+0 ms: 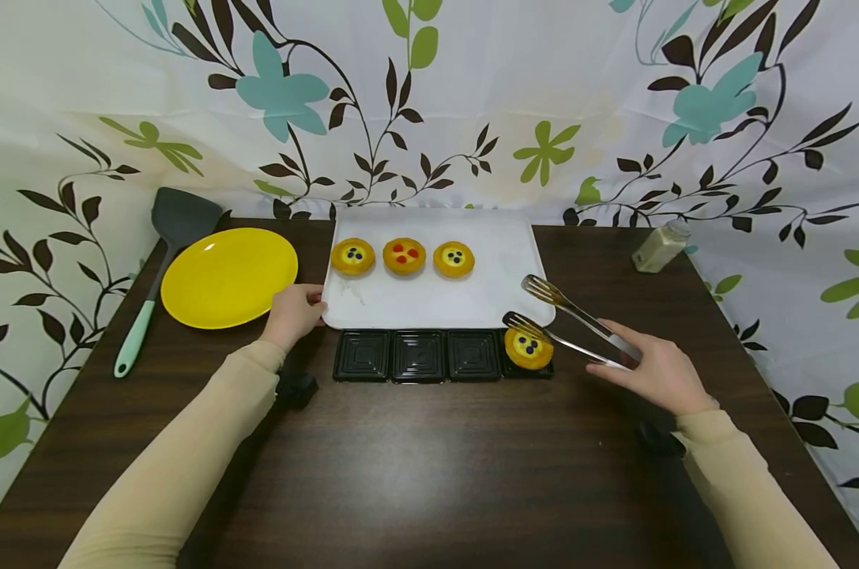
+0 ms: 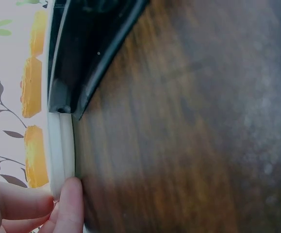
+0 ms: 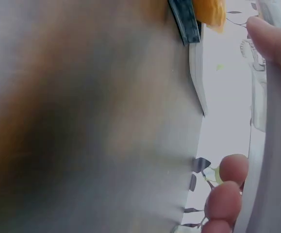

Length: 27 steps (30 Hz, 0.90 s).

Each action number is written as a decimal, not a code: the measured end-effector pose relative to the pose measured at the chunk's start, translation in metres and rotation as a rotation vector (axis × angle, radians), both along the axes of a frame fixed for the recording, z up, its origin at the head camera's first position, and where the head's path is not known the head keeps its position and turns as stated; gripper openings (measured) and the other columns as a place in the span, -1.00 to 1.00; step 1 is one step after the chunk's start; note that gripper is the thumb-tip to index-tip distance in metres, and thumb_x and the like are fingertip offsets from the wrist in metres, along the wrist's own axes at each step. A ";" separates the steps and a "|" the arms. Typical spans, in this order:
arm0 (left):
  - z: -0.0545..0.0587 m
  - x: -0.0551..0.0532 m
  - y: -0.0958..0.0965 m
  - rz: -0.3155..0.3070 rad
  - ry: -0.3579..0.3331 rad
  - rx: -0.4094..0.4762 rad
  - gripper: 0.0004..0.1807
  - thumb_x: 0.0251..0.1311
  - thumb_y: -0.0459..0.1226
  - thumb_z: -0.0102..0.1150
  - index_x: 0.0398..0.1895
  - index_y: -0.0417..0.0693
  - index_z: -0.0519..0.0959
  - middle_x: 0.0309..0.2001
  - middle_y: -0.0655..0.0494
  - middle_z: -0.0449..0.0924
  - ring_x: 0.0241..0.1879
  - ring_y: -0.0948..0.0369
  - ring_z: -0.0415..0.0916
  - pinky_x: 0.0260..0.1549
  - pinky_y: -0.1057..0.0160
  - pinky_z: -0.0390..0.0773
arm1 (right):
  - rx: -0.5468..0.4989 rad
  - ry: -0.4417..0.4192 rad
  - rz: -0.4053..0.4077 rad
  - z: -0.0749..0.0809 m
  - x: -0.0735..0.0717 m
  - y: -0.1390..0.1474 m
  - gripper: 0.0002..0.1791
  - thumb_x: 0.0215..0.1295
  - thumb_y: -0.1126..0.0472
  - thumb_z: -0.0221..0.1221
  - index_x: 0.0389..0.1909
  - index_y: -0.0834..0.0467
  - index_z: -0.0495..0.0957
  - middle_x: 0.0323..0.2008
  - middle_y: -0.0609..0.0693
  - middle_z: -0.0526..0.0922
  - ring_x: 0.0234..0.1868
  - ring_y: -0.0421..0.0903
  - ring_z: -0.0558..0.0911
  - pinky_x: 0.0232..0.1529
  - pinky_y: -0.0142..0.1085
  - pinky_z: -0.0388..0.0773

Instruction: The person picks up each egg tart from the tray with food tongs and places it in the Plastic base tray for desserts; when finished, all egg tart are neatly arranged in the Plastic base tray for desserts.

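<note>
My left hand pinches the front left corner of a white tray between thumb and fingers. In a row on this tray sit a blueberry tart, a red-topped tart and another blueberry tart. Metal tongs are gripped in my right hand, their arms spread apart. One tong tip overlaps a third blueberry tart, which lies in the rightmost compartment of a black sectioned tray; the other tip hangs over the white tray's right edge. The black tray's other compartments hold nothing.
A yellow plate lies left of the white tray, beside a spatula with a dark head and mint handle. At the back right stands a tilted-looking shaker. A leaf-patterned curtain borders the dark wooden table.
</note>
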<state>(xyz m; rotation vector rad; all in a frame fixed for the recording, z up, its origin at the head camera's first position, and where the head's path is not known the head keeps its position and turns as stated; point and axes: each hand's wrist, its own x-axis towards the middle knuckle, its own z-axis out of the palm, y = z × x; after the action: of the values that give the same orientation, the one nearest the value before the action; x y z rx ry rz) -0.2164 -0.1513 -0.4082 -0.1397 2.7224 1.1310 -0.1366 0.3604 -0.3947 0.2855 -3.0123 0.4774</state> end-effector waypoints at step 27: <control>-0.003 -0.002 -0.002 0.010 -0.016 0.022 -0.55 0.28 -0.43 0.05 0.23 -0.40 0.37 0.01 -0.30 0.51 -0.24 -0.01 0.61 -0.23 0.20 0.66 | 0.064 -0.128 0.089 0.000 -0.114 -0.063 -0.01 -0.02 -0.42 0.21 0.35 0.11 0.31 -0.69 -0.03 0.47 -0.55 -0.03 0.43 -0.55 -0.24 0.35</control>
<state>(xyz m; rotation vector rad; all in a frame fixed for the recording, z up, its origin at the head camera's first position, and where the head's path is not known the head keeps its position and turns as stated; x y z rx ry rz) -0.2188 -0.1533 -0.4115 -0.1587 2.6977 1.1565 -0.2502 0.2974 -0.3947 0.4104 -3.1543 0.4226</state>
